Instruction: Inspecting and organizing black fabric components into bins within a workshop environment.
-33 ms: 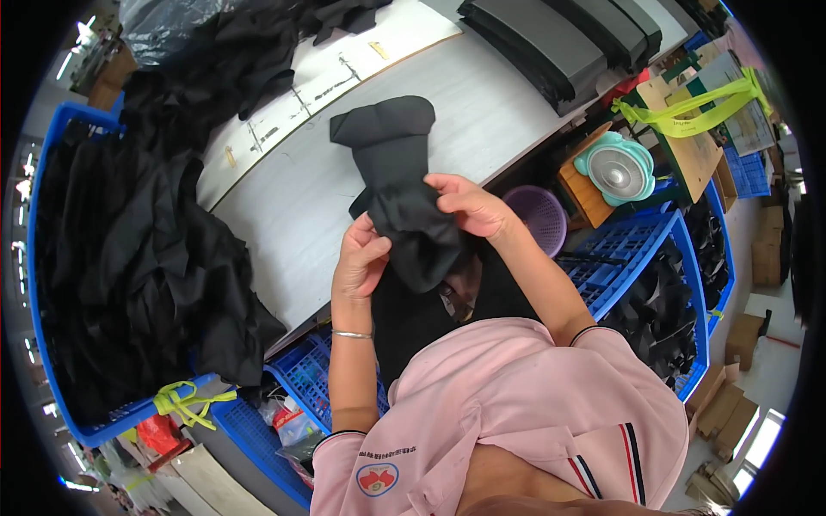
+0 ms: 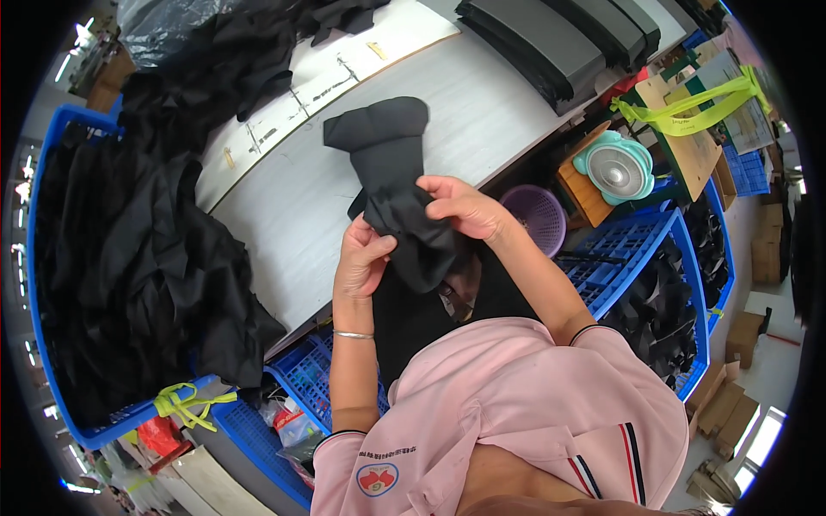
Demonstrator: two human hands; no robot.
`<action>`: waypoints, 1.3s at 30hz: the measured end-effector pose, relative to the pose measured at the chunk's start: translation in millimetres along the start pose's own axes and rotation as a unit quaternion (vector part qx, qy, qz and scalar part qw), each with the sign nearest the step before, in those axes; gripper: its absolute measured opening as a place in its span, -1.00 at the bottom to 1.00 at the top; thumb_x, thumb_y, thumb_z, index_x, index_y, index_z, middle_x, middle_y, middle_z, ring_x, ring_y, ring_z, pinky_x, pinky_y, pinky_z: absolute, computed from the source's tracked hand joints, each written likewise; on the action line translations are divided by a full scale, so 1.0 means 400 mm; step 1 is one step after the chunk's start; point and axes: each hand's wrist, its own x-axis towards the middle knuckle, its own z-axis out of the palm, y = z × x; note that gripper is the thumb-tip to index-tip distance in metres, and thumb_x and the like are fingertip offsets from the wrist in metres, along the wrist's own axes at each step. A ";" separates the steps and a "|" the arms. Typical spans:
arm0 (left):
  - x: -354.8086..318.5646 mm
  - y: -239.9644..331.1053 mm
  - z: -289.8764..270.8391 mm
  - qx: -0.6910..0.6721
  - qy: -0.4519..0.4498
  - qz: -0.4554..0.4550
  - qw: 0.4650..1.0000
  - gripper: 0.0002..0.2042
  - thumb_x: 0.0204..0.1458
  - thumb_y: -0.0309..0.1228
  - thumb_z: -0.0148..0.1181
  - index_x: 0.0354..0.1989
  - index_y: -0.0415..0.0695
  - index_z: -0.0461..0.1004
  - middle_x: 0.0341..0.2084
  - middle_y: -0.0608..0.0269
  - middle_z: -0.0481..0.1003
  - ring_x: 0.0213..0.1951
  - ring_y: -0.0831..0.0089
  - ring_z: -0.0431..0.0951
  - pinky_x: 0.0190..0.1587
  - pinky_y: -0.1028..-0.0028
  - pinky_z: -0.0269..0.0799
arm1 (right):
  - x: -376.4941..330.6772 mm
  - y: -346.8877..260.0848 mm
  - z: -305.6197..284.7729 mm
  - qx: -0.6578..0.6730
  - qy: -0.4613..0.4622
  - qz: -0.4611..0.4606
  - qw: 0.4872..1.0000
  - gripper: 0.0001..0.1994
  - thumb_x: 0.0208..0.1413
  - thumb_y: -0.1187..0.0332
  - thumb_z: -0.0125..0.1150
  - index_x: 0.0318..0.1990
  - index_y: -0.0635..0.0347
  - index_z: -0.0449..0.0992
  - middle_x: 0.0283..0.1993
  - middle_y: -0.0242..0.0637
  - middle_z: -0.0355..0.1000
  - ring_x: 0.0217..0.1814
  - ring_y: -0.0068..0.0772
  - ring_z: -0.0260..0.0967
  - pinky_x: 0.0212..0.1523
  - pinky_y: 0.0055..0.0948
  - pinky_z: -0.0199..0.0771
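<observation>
A long piece of black fabric [image 2: 389,159] stretches from the light grey tabletop [image 2: 482,103] down over its near edge towards my lap. Its far end has a wide band, folded or joined across. My left hand [image 2: 363,256] pinches the fabric's left edge between thumb and fingers. On the opposite edge, my right hand [image 2: 460,206] grips the cloth with its thumb and fingertips, a little farther from me. Between both hands the cloth is creased, and its near end hangs in a rounded fold.
A blue crate [image 2: 52,284] heaped with black fabric [image 2: 155,258] stands at left. Stacked dark grey panels [image 2: 542,47] lie at the far right of the table. Right of me are a purple basket [image 2: 533,219], a teal fan [image 2: 617,168] and another blue crate [image 2: 637,241].
The fabric has shifted slightly to the left. My right hand has moved a little left with it, while my left hand stays almost in place.
</observation>
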 end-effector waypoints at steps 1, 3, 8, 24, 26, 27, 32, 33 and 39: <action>0.004 -0.001 0.000 0.040 0.002 0.013 0.999 -0.67 -0.07 -0.66 0.33 -0.10 -0.17 0.48 -0.35 0.32 0.55 -0.34 0.55 0.54 -0.18 0.60 0.47 | 0.000 -0.012 0.037 -0.034 0.012 0.012 0.999 -0.46 -0.06 0.42 0.46 0.10 0.32 0.42 0.06 -0.32 0.50 0.07 -0.52 0.46 0.17 -0.51 0.39; 0.018 -0.004 0.003 0.080 -0.001 0.025 0.996 -0.72 -0.06 -0.67 0.31 -0.15 -0.17 0.49 -0.40 0.35 0.53 -0.41 0.61 0.50 -0.25 0.65 0.43 | 0.004 -0.030 0.071 -0.098 0.034 -0.028 0.994 -0.56 -0.02 0.45 0.42 0.05 0.20 0.45 -0.12 -0.38 0.57 -0.11 -0.63 0.48 -0.03 -0.54 0.47; 0.041 -0.011 0.018 0.411 0.234 0.331 0.816 -0.80 -0.08 -0.77 0.06 -0.34 -0.22 0.50 -0.42 0.44 0.44 -0.47 0.73 0.35 -0.35 0.69 0.28 | -0.001 -0.067 -0.013 -0.709 0.342 -0.336 0.517 -0.73 -0.05 0.51 0.34 -0.16 0.10 0.48 -0.62 -0.36 0.30 -0.57 -0.34 0.35 -0.50 -0.38 0.34; 0.075 -0.028 0.107 0.513 0.224 0.449 0.697 -0.61 -0.20 -0.82 -0.01 -0.20 -0.21 0.56 -0.26 0.25 0.50 -0.52 0.64 0.29 -0.47 0.65 0.22 | 0.016 -0.010 -0.074 -0.707 0.318 -0.257 0.577 -0.74 0.18 0.36 0.19 0.01 0.12 0.41 -0.51 -0.08 0.42 -0.49 -0.15 0.39 -0.41 -0.33 0.43; 0.076 -0.022 0.069 0.517 0.236 0.419 0.708 -0.61 -0.19 -0.81 -0.02 -0.19 -0.22 0.56 -0.26 0.26 0.50 -0.53 0.64 0.27 -0.47 0.66 0.21 | -0.006 -0.064 -0.079 -0.696 0.234 -0.177 0.656 -0.71 0.17 0.32 0.22 0.03 0.12 0.42 -0.49 -0.11 0.43 -0.46 -0.20 0.41 -0.36 -0.34 0.45; 0.072 -0.017 0.049 0.521 0.246 0.384 0.721 -0.61 -0.19 -0.80 -0.03 -0.19 -0.22 0.56 -0.25 0.27 0.50 -0.54 0.65 0.25 -0.48 0.66 0.20 | -0.025 -0.115 -0.058 -0.671 0.147 -0.088 0.721 -0.67 0.17 0.29 0.24 0.06 0.12 0.43 -0.47 -0.14 0.44 -0.43 -0.25 0.43 -0.32 -0.35 0.46; 0.024 0.016 0.033 0.493 0.230 0.319 0.776 -0.55 -0.17 -0.79 0.03 -0.04 -0.23 0.52 -0.14 0.33 0.48 -0.55 0.72 0.23 -0.46 0.68 0.20 | -0.053 -0.361 -0.176 -0.727 0.376 -0.415 0.397 -0.53 0.03 0.26 0.40 0.10 0.14 0.47 -0.01 -0.18 0.45 -0.07 -0.15 0.44 -0.10 -0.31 0.46; 0.008 0.019 0.039 0.492 0.233 0.322 0.774 -0.55 -0.17 -0.79 0.03 -0.04 -0.23 0.52 -0.14 0.33 0.48 -0.55 0.72 0.23 -0.46 0.68 0.20 | -0.054 -0.416 -0.172 -0.751 0.447 -0.360 0.325 -0.50 -0.01 0.24 0.40 0.11 0.14 0.47 0.04 -0.20 0.43 0.07 -0.09 0.37 0.01 -0.24 0.39; -0.055 0.000 0.070 0.424 0.241 0.303 0.819 -0.60 0.04 -0.62 0.27 0.09 -0.28 0.40 -0.05 0.29 0.44 -0.47 0.74 0.33 -0.41 0.68 0.28 | -0.077 -0.560 -0.336 -0.753 0.503 -0.215 0.366 -0.59 0.00 0.03 0.37 -0.09 0.08 0.65 -0.03 -0.30 0.46 0.06 -0.21 0.40 -0.03 -0.22 0.39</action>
